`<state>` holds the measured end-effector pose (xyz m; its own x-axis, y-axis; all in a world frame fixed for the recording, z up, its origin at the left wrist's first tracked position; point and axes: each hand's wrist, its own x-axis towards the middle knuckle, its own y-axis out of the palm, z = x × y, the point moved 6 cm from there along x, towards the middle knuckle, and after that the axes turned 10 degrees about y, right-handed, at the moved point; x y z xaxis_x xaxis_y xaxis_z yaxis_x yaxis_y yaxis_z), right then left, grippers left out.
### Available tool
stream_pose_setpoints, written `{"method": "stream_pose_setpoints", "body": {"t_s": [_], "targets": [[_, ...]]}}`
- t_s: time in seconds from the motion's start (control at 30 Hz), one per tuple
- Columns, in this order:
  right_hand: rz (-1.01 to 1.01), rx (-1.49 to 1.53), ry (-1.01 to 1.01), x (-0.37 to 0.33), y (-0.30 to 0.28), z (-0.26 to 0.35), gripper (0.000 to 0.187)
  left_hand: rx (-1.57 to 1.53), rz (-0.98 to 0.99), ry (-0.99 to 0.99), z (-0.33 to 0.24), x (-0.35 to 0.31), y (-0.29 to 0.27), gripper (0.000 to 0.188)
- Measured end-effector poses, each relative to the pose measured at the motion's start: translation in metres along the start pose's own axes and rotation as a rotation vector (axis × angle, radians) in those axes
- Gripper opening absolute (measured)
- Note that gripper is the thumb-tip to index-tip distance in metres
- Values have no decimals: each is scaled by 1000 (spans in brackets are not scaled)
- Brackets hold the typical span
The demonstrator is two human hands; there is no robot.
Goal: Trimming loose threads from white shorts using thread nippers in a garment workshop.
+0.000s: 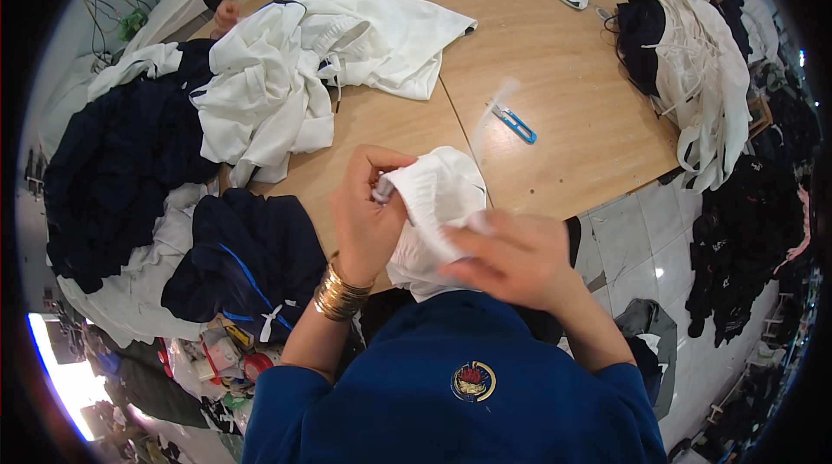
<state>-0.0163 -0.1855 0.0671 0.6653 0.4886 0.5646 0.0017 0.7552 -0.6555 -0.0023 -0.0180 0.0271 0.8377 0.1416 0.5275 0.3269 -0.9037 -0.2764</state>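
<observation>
A white garment [468, 171] with a gathered elastic waistband is bunched in front of me at the table's near edge. My left hand [371, 213] is closed on one end of the waistband, and a small whitish-grey item shows between its fingers, too small to name. On the other side, my right hand [520, 258] is at the waistband, its fingers smeared by motion, so its grip does not show clearly. Beyond the garment lies a blue-handled thread snip [517, 123] on the wooden table [572, 161], with a blurred whitish strip beside its tip.
White garments [277, 87] lie heaped at the far left, beside dark navy cloth [130, 161]. A navy garment with a blue stripe [247, 247] hangs at the near left edge. White and dark clothes [693, 74] drape over the right edge. A person's hand [226, 18] is at the far left.
</observation>
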Motion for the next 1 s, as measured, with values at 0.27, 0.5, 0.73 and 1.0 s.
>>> {"method": "stream_pose_setpoints", "body": {"t_s": [0.27, 0.5, 0.73, 1.0], "targets": [[166, 441, 497, 5, 20, -45, 33, -526, 88, -121, 6, -12, 14, 23], [21, 943, 771, -9, 29, -57, 25, -431, 211, -72, 0, -7, 14, 41], [113, 983, 801, -16, 37, -57, 26, -532, 246, -83, -5, -25, 36, 74], [-17, 1100, 838, -29, 48, -56, 26, -516, 340, -311, 1, -36, 53, 50]]}}
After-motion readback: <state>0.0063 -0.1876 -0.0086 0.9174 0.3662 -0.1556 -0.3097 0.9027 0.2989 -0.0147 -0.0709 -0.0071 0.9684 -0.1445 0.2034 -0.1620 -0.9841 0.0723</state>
